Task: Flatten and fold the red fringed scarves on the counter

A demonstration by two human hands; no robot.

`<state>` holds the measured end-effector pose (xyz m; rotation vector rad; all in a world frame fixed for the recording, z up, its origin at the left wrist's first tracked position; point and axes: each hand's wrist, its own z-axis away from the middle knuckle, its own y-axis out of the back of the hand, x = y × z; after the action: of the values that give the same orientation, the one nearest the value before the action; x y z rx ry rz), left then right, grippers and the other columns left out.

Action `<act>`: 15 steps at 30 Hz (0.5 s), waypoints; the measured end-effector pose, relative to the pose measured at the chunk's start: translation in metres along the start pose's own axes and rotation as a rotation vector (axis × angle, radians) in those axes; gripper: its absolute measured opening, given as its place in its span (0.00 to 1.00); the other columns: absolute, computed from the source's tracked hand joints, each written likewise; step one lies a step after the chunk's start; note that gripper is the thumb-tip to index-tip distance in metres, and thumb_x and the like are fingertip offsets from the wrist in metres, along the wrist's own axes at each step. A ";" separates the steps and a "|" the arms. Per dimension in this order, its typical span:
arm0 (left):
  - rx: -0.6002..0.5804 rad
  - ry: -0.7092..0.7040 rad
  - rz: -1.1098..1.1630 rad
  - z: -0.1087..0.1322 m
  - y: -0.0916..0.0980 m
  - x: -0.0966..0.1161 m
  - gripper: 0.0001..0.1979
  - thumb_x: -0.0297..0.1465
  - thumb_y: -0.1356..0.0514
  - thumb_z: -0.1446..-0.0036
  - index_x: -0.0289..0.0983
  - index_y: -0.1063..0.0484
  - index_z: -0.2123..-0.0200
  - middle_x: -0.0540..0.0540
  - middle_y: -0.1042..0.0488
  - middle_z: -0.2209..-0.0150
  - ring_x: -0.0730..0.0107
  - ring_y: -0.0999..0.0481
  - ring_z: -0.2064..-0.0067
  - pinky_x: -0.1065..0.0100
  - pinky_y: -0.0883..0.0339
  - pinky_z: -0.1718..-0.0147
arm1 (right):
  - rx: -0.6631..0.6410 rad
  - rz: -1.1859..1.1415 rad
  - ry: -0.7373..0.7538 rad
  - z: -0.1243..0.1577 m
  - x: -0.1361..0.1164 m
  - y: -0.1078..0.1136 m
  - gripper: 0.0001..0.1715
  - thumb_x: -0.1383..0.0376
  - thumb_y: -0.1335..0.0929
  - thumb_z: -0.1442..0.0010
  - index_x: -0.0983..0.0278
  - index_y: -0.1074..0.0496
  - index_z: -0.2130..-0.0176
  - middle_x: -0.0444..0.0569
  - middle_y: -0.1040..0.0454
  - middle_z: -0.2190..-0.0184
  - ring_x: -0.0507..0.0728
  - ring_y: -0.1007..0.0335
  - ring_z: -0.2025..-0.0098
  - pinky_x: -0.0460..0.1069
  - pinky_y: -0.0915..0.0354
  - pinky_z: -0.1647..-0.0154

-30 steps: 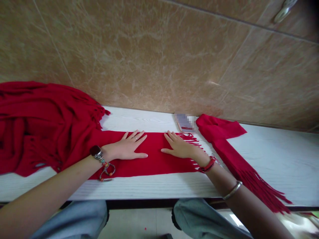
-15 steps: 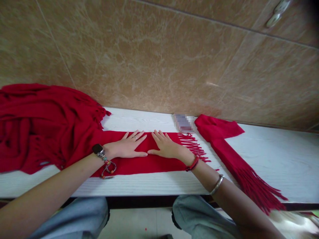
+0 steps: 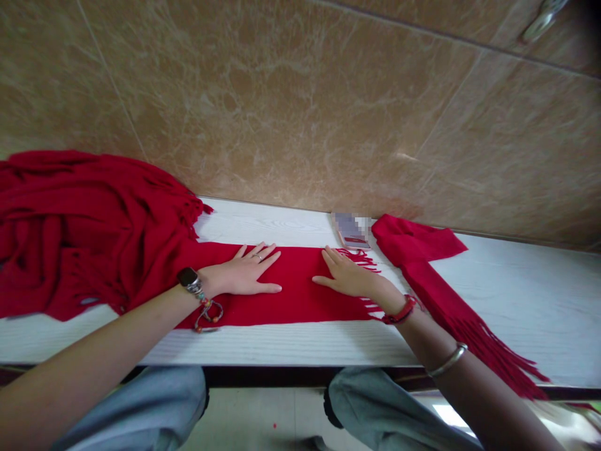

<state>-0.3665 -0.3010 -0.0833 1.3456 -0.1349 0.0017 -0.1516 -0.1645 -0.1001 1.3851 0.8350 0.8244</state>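
A red scarf lies flat on the white bench top, its fringe toward the right. My left hand rests palm down on the scarf's middle, fingers spread. Near the fringed end, my right hand lies flat on the cloth with its thumb apart and covers part of the fringe. The scarf's left end runs into a heap of red fringed cloth; where one ends and the other begins cannot be made out.
A second red scarf, folded over at its top, lies to the right with its fringe hanging at the front edge. A phone lies by the wall. Brown marble-patterned tiles rise behind the white bench top.
My right hand has slid right along the scarf to the fringe, away from my left hand. My left hand stays on the same part of the cloth. The view has shifted slightly.
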 end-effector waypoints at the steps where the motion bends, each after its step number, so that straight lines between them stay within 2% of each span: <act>1: 0.001 0.000 0.000 0.000 0.000 0.000 0.43 0.56 0.57 0.48 0.35 0.63 0.37 0.39 0.67 0.36 0.53 0.68 0.36 0.52 0.68 0.42 | 0.006 0.006 -0.003 0.002 0.002 0.000 0.49 0.44 0.45 0.43 0.84 0.46 0.44 0.73 0.46 0.43 0.67 0.52 0.39 0.56 0.50 0.41; 4: 0.001 0.005 0.003 -0.001 0.000 -0.001 0.43 0.56 0.57 0.48 0.35 0.63 0.37 0.39 0.67 0.36 0.53 0.68 0.36 0.51 0.68 0.43 | 0.056 0.001 0.006 0.002 -0.002 0.001 0.49 0.43 0.44 0.44 0.82 0.45 0.43 0.72 0.45 0.43 0.68 0.53 0.39 0.59 0.49 0.42; 7: 0.000 0.004 0.006 -0.002 -0.002 -0.002 0.44 0.57 0.58 0.48 0.35 0.63 0.37 0.39 0.67 0.36 0.52 0.68 0.36 0.50 0.68 0.43 | 0.093 -0.042 0.032 -0.004 -0.016 0.006 0.50 0.41 0.44 0.45 0.77 0.50 0.40 0.68 0.51 0.40 0.67 0.58 0.38 0.60 0.51 0.41; 11: 0.004 -0.006 0.003 -0.003 -0.003 -0.003 0.44 0.58 0.59 0.49 0.35 0.64 0.37 0.40 0.67 0.36 0.53 0.68 0.36 0.51 0.70 0.42 | 0.024 -0.108 0.067 -0.019 -0.038 0.012 0.50 0.42 0.46 0.44 0.77 0.54 0.39 0.66 0.57 0.38 0.66 0.64 0.37 0.60 0.53 0.40; 15: 0.007 -0.004 0.002 -0.003 -0.004 -0.003 0.45 0.58 0.60 0.49 0.35 0.64 0.37 0.40 0.66 0.36 0.53 0.68 0.36 0.51 0.69 0.42 | -0.026 -0.127 0.081 -0.026 -0.043 0.009 0.47 0.44 0.46 0.42 0.76 0.55 0.39 0.65 0.57 0.38 0.65 0.64 0.36 0.59 0.55 0.40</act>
<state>-0.3690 -0.2990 -0.0884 1.3531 -0.1399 0.0007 -0.1950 -0.1891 -0.0911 1.2687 0.9613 0.7946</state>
